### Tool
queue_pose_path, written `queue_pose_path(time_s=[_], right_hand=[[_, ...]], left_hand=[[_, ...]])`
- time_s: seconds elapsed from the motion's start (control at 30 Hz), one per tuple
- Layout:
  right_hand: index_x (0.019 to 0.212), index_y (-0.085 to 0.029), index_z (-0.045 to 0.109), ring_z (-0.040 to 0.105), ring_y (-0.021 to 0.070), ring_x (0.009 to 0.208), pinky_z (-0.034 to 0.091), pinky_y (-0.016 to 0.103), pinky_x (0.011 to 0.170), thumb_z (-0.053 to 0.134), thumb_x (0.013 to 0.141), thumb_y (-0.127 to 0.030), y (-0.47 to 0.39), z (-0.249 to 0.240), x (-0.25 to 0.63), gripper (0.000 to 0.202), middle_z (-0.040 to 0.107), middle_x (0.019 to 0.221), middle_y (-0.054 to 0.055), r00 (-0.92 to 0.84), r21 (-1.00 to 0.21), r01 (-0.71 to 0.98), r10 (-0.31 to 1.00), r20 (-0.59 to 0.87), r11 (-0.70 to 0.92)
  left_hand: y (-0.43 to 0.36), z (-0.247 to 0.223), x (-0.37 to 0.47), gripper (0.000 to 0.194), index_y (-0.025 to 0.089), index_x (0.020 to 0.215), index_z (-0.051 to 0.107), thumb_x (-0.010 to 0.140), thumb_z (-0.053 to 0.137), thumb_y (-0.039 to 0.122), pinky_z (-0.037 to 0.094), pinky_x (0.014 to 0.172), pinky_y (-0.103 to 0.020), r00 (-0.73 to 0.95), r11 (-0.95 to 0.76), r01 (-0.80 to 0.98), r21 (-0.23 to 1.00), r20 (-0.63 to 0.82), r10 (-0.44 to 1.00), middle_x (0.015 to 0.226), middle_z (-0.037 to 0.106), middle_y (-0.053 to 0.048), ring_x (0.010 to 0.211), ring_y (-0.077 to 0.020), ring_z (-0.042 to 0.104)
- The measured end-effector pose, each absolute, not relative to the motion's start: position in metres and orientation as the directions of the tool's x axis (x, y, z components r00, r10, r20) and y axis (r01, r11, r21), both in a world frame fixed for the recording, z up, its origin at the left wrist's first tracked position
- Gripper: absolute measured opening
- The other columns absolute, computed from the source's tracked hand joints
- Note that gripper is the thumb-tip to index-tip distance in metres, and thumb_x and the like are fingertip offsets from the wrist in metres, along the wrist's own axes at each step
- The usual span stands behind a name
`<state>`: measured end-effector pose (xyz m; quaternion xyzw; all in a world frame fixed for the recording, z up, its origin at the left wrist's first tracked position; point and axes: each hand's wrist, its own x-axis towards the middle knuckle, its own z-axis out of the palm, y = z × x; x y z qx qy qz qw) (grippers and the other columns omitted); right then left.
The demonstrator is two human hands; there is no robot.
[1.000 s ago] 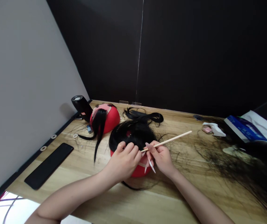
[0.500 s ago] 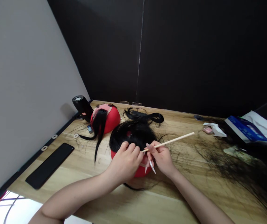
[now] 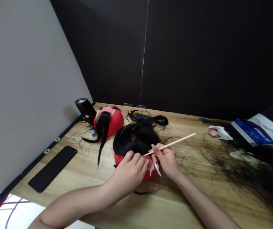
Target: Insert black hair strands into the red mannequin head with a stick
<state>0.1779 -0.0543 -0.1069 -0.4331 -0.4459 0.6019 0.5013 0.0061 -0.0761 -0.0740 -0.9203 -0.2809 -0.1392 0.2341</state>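
Note:
A red dome-shaped form [image 3: 119,158] stands at the centre of the table, its top covered with black hair [image 3: 136,138]. My right hand [image 3: 166,160] pinches a thin pale wooden stick [image 3: 179,140], whose lower tip touches the front edge of the hair. Long pointed nails show below that hand. My left hand [image 3: 130,170] lies curled on the front of the form, fingertips close to the stick's tip; what they grip, if anything, is hidden. Between the hands a pinkish patch shows on the form.
A second red form [image 3: 116,122] with black hair stands behind left, beside a black cylindrical speaker [image 3: 85,109]. A black phone [image 3: 52,168] lies at the left. Loose hair [image 3: 236,168], a blue-and-white packet [image 3: 253,132] and crumpled tissue [image 3: 223,133] are at the right.
The stick's outer end has dipped slightly and shifted left. Its tip has moved a little left toward my left hand's fingers. The whole view has shifted slightly.

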Motion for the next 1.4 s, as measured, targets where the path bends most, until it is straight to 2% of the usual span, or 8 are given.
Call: queue_pose_path(time_s=[0.13,0.27,0.47,0.6,0.7,0.93,1.13,1.4], right_hand=[[0.068,-0.017,0.047,0.052,0.0106,0.031,0.042,0.016,0.03,0.069,0.073,-0.068,-0.054,-0.106,0.178,0.056,0.05,0.043,-0.005,-0.13,-0.969,-0.221,0.988,-0.088,-0.115],[0.068,-0.017,0.048,0.051,0.0099,0.031,0.043,0.016,0.031,0.07,0.073,-0.068,-0.054,-0.105,0.179,0.055,0.05,0.043,-0.006,-0.133,-0.965,-0.23,0.987,-0.095,-0.123],[0.069,-0.016,0.051,0.048,0.0067,0.031,0.039,0.014,0.031,0.069,0.077,-0.065,-0.053,-0.106,0.178,0.053,0.051,0.044,-0.005,-0.125,-0.97,-0.225,0.99,-0.063,-0.09],[0.071,-0.015,0.052,0.045,0.0051,0.031,0.039,0.013,0.031,0.068,0.08,-0.06,-0.053,-0.107,0.178,0.048,0.053,0.046,-0.005,-0.13,-0.972,-0.232,0.991,-0.016,-0.046],[0.075,-0.015,0.053,0.046,0.0062,0.031,0.043,0.016,0.032,0.07,0.079,-0.059,-0.053,-0.106,0.179,0.047,0.055,0.049,-0.005,-0.148,-0.969,-0.246,0.989,0.01,-0.027],[0.078,-0.015,0.055,0.048,0.0062,0.034,0.046,0.017,0.035,0.069,0.08,-0.057,-0.053,-0.108,0.182,0.045,0.058,0.053,-0.003,-0.17,-0.973,-0.229,0.984,0.051,0.011],[0.076,-0.013,0.057,0.041,0.0033,0.033,0.037,0.014,0.032,0.07,0.08,-0.057,-0.053,-0.11,0.183,0.045,0.062,0.055,0.0,-0.141,-0.977,-0.212,0.988,0.066,0.035],[0.075,-0.013,0.057,0.046,0.0045,0.033,0.035,0.013,0.032,0.07,0.077,-0.061,-0.052,-0.105,0.18,0.05,0.064,0.058,0.003,-0.087,-0.98,-0.199,0.996,0.034,0.016]], left_hand=[[-0.086,-0.075,0.004,0.013,0.011,0.088,0.059,0.09,0.046,0.009,0.04,0.076,-0.037,0.802,-0.732,0.576,-0.365,0.426,0.419,0.074,0.061,-0.005,0.075,-0.021,0.055],[-0.088,-0.074,0.004,0.022,0.01,0.085,0.062,0.09,0.041,0.006,0.042,0.081,-0.037,0.825,-0.791,0.497,-0.357,0.478,0.302,0.072,0.062,-0.006,0.071,-0.0198,0.056],[-0.079,-0.076,0.008,0.018,0.009,0.084,0.065,0.091,0.048,0.009,0.046,0.096,-0.036,0.834,-0.948,0.252,-0.194,0.54,0.111,0.077,0.066,-0.007,0.079,-0.0192,0.06],[-0.075,-0.077,0.008,0.02,0.012,0.077,0.062,0.092,0.05,0.016,0.051,0.079,-0.031,0.858,-0.989,0.148,0.022,0.494,0.139,0.073,0.063,-0.005,0.074,-0.0176,0.056],[-0.075,-0.079,0.009,0.024,0.015,0.067,0.056,0.09,0.05,0.017,0.047,0.067,-0.029,0.868,-0.984,0.129,0.119,0.466,0.171,0.068,0.059,-0.004,0.067,-0.0165,0.05],[-0.077,-0.083,0.009,0.021,0.015,0.068,0.056,0.088,0.048,0.014,0.043,0.065,-0.03,0.862,-0.977,0.151,0.15,0.464,0.205,0.069,0.059,-0.004,0.067,-0.0164,0.045],[-0.076,-0.086,0.008,0.017,0.015,0.071,0.056,0.087,0.05,0.015,0.045,0.069,-0.029,0.872,-0.971,0.171,0.17,0.432,0.229,0.072,0.061,-0.004,0.072,-0.0167,0.05],[-0.073,-0.085,0.008,0.018,0.015,0.072,0.057,0.088,0.049,0.016,0.045,0.07,-0.028,0.873,-0.969,0.191,0.158,0.424,0.241,0.072,0.061,-0.004,0.07,-0.0166,0.049]])
